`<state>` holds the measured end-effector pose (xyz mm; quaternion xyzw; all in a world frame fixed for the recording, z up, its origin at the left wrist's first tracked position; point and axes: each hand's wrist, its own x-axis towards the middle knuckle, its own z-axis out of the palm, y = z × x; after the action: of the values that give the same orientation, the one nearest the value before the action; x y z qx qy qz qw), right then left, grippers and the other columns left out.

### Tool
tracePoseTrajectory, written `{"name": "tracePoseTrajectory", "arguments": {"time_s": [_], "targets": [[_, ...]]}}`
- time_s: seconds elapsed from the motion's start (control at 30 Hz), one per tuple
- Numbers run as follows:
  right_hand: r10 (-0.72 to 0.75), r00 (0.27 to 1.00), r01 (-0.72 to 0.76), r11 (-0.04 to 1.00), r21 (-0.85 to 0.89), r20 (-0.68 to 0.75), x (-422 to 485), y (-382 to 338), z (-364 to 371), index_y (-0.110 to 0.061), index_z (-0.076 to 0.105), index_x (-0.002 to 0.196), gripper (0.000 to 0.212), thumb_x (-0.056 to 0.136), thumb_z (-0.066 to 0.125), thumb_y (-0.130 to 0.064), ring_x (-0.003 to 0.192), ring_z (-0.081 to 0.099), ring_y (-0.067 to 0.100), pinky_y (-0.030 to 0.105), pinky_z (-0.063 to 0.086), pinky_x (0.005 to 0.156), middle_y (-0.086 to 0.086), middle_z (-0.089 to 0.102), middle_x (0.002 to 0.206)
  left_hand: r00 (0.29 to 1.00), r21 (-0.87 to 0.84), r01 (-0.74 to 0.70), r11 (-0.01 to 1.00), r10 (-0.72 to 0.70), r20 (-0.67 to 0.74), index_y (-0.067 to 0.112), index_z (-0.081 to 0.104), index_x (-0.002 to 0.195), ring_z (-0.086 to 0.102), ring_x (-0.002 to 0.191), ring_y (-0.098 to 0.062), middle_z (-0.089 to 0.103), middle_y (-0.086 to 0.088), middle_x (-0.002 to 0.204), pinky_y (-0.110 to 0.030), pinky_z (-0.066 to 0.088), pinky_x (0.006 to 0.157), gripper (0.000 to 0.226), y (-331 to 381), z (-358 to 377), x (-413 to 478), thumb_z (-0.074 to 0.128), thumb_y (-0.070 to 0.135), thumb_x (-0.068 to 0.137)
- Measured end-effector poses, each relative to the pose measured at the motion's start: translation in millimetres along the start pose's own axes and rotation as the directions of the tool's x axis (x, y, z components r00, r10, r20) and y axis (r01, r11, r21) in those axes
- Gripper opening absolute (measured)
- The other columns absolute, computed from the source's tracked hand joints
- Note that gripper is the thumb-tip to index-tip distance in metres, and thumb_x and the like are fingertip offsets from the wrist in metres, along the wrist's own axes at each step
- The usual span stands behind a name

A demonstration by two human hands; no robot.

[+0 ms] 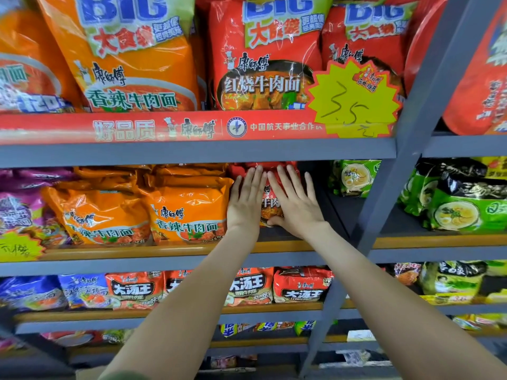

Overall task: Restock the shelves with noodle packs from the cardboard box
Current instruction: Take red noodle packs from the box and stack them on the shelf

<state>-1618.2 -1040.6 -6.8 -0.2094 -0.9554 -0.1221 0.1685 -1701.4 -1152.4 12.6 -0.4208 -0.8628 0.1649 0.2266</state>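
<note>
Both the left hand (245, 202) and right hand (295, 204) lay flat, fingers spread, pressing a crinkly red noodle pack (270, 200) at frame centre on the shelf (285, 246).

Definitely a shop, a grocery or convenience store aisle. Grey metal shelves (192, 152) run tier over tier, crammed with instant noodles sorted by colour: orange packs (186, 215), red packs (263, 64), green packs (466, 212). A yellow starburst price tag (354, 102) with a handwritten 3.5 sticks on the red brand strip (137, 127) along a shelf edge, and a second starburst tag (16, 246) sits lower left.
</note>
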Motion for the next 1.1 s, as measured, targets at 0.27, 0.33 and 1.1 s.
{"name": "tracePoseTrajectory", "arguments": {"time_s": [0.27,0.33,1.1], "targets": [[-0.162,0.966,0.154,0.987,-0.055,-0.201,-21,6,0,-0.010,0.035,0.146,0.082,0.075,0.076,-0.011,0.135,0.028,0.025,0.044,0.022,0.113,0.006,0.032,0.153,0.993,-0.255,-0.074,0.964,0.047,-0.108,-0.001,-0.021,0.145,-0.012,0.146,-0.032,-0.022,-0.020,0.155,-0.040,0.004,0.118,0.073,4,1,-22,0.036,0.010,0.101],[-0.166,0.970,0.165,0.986,-0.024,-0.178,-25,9,2,-0.010,0.044,0.140,0.080,0.068,0.077,0.000,0.129,0.034,0.024,0.042,0.036,0.105,0.009,0.040,0.148,0.989,-0.326,-0.136,0.935,0.109,-0.101,-0.002,-0.009,0.149,-0.005,0.147,-0.032,-0.014,-0.022,0.156,-0.040,0.006,0.118,0.066,4,3,-30,0.034,0.007,0.100],[-0.246,0.962,0.267,0.936,0.228,-0.114,-109,-17,-15,-0.009,0.030,0.148,0.066,0.091,0.059,-0.028,0.144,0.020,0.027,0.045,0.013,0.115,0.009,0.026,0.155,0.993,-0.415,0.112,0.903,-0.112,0.022,0.015,-0.008,0.152,-0.009,0.147,-0.024,-0.016,-0.011,0.158,-0.041,-0.001,0.119,0.070,35,-8,-119,0.033,0.041,0.101]]}}
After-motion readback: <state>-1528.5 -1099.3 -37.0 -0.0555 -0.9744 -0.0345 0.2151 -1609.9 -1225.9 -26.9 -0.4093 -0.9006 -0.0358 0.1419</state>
